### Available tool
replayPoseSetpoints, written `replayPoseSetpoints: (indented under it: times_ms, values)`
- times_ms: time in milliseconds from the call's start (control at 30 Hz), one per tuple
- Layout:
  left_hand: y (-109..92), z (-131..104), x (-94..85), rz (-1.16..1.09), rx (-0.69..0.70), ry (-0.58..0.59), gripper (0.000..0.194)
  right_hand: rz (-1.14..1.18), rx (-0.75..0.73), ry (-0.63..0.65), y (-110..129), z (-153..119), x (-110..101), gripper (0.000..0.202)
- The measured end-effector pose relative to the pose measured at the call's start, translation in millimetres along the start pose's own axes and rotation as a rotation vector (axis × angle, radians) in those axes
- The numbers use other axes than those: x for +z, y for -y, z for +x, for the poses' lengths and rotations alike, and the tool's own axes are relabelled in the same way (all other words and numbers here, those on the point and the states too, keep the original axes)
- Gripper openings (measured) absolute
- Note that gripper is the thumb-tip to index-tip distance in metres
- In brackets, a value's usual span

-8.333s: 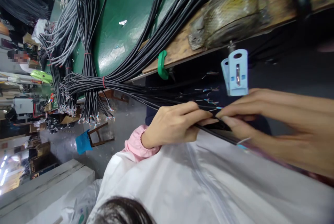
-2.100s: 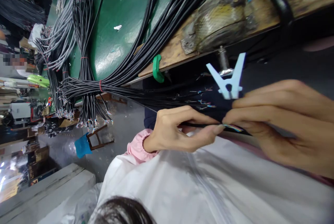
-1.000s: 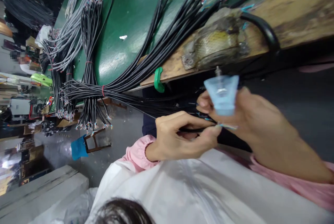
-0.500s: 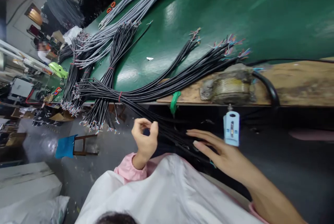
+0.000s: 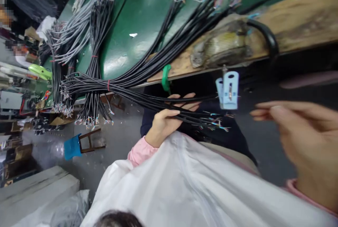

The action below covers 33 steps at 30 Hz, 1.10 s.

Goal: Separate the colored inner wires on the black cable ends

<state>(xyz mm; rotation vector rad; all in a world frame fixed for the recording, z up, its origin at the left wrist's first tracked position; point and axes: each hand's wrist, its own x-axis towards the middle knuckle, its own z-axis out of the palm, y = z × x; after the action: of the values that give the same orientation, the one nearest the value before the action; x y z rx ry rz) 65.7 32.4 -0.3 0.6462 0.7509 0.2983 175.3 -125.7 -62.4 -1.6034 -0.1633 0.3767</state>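
Note:
Part of a bundle of black cables (image 5: 132, 94) hangs off the table edge toward my lap, tied by a red band (image 5: 108, 85). Beneath these cables lies my left hand (image 5: 167, 119), its fingers spread under them and its thumb resting on top. Stripped ends with coloured wires (image 5: 215, 123) stick out to the right of it. My right hand (image 5: 298, 128) is apart from the cables at the right, blurred, fingers together and thumb close to them; whether anything is between them cannot be seen. A light blue clip (image 5: 229, 91) hangs between both hands.
The green table (image 5: 126, 47) carries more black and grey cables (image 5: 87, 19). A wooden board (image 5: 295, 15) with a taped fixture (image 5: 224, 45) runs along its edge, beside a green clamp (image 5: 166, 78). A blue stool (image 5: 72, 147) stands on the floor at left.
My left hand has opened from a curl and moved right, under the cables. My right hand has moved away to the right. The view has shifted, and the cable ends now show above my lap.

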Motion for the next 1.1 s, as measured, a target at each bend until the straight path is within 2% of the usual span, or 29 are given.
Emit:
replayPoseSetpoints:
  times_ms: [67, 167, 267, 400, 600, 800, 933, 1100]
  values:
    - [-3.9, -6.5, 1.7, -0.048, -0.06, -0.008, 0.054, 0.047, 0.036, -0.161, 5.7, 1.3, -7.6, 0.055]
    - [-6.7, -15.8, 2.0, -0.06, -0.118, 0.016, 0.06, 0.111, 0.122, -0.231, 22.0, 1.8, -8.5, 0.065]
    - [-6.7, -22.7, 2.8, -0.03, -0.11, 0.055, 0.06, 0.109, 0.185, -0.177, 42.8, -3.3, -2.5, 0.067]
    - [-7.0, -25.1, 4.5, 0.01, -0.095, 0.08, 0.064, 0.111, 0.205, -0.068, 60.3, -13.6, 3.1, 0.056]
    - [-7.9, -23.2, 9.3, 0.123, -0.109, -0.002, 0.074, 0.073, 0.186, -0.054, 53.4, -16.0, -1.4, 0.057]
    - [-5.5, -22.6, 6.3, 0.089, -0.094, 0.024, 0.087, -0.01, 0.153, -0.04, 49.7, -14.5, -4.4, 0.059]
    - [-4.6, -22.3, 5.5, 0.083, -0.095, 0.012, 0.093, -0.084, 0.143, 0.09, 46.5, -11.9, -11.2, 0.066]
    - [-5.4, -21.8, 8.7, 0.097, -0.101, -0.007, 0.105, -0.146, 0.129, 0.546, 24.5, -7.3, -26.5, 0.075]
